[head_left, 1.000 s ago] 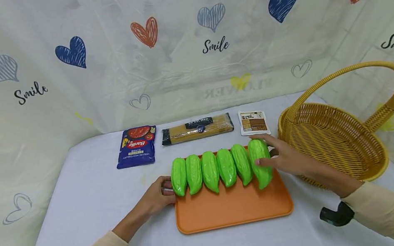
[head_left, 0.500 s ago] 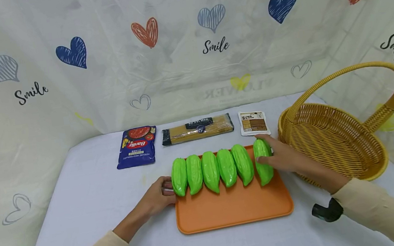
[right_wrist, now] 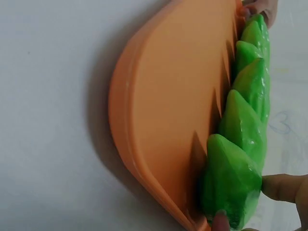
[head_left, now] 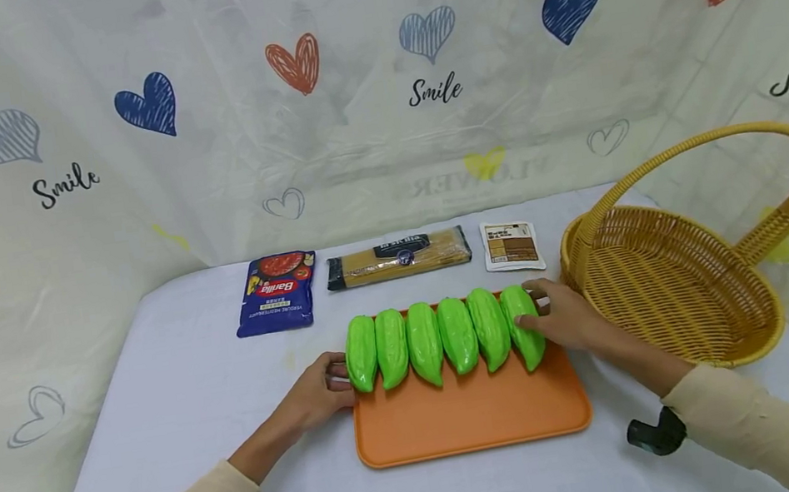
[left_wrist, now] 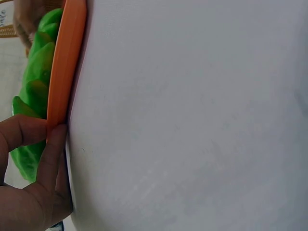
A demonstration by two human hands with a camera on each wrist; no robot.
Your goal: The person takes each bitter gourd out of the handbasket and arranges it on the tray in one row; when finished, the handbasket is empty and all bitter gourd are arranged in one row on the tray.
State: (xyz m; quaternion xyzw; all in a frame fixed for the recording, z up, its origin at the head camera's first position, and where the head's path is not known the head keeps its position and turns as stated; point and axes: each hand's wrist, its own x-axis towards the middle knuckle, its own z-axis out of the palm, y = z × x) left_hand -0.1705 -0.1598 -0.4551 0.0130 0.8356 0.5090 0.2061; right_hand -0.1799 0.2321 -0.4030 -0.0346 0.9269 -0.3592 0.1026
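Observation:
Several green bitter melons [head_left: 424,344] lie side by side in a row along the far half of an orange tray [head_left: 471,416], tips toward me. My left hand [head_left: 316,391] pinches the tray's left rim; in the left wrist view the thumb and fingers [left_wrist: 54,149] meet at that edge. At the row's right end, my right hand [head_left: 563,315] holds the last bitter melon [head_left: 525,328], thumb on its near side and fingers at its far right side. In the right wrist view, fingertips [right_wrist: 276,186] touch that melon [right_wrist: 231,180], which rests on the tray.
Behind the tray lie a blue Barilla pouch [head_left: 277,293], a pack of spaghetti [head_left: 400,259] and a small white-and-brown packet [head_left: 511,246]. To the right stands a yellow wicker basket [head_left: 673,291] with a tall handle, close to my right forearm.
My right hand has moved the last bitter melon right, then back left and down against the row on the tray. The left hand has stayed at the tray's rim.

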